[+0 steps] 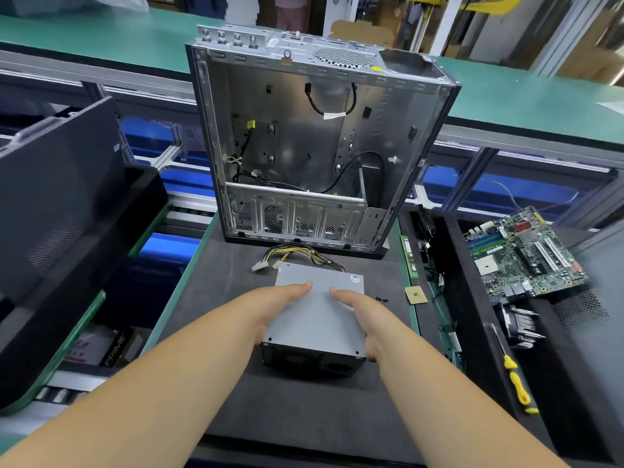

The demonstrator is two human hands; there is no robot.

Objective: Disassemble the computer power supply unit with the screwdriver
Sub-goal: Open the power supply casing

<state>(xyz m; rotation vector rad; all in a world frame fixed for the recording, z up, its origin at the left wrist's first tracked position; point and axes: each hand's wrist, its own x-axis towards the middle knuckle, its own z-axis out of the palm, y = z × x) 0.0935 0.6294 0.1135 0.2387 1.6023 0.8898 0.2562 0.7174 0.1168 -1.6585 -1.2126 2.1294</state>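
Both hands were on it: the left hand [277, 304] and right hand [363, 314] gripped the one power supply [317, 319] by its sides, thumbs flat on top, on the dark mat [229, 298]. One wire bundle [297, 255] trailed behind. One open case [304, 140] stood beyond. Right: one circuit board [523, 255], one screwdriver [515, 376], one chip [416, 294].

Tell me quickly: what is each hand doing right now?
Left hand: grips the left side of the power supply unit, thumb on top.
Right hand: grips its right side, thumb on top.
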